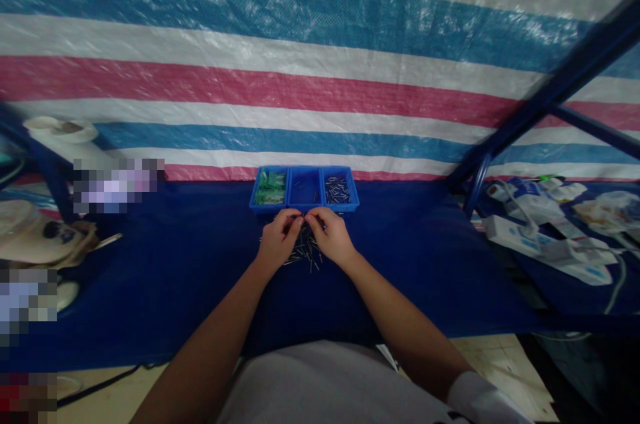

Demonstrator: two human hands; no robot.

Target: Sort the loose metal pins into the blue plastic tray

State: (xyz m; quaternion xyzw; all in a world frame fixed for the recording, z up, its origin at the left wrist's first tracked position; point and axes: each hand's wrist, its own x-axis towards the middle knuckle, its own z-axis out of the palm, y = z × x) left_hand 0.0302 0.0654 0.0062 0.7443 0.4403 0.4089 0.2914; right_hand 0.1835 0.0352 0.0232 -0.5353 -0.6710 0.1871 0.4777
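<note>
My left hand point(277, 242) and my right hand point(333, 235) meet fingertip to fingertip just in front of a blue three-compartment tray point(307, 171). Both are pinched closed, and whatever sits between the fingers is too small to make out. Beneath and between them lies a loose pile of thin dark metal pins point(311, 256) on the blue tabletop. Small green packets or pieces point(271, 187) fill the tray's left compartment. Its middle compartment has a few thin pins, while more slim metal pins point(338, 191) lie in the right one.
Behind the blue table point(200, 291) hangs a striped plastic sheet point(310, 97). Blue metal frame bars point(520, 107) rise at the right, near a white power strip point(520, 237) with cables and plastic bags. A beige bag-like item point(40, 237) and a white roll point(70, 141) are at the left.
</note>
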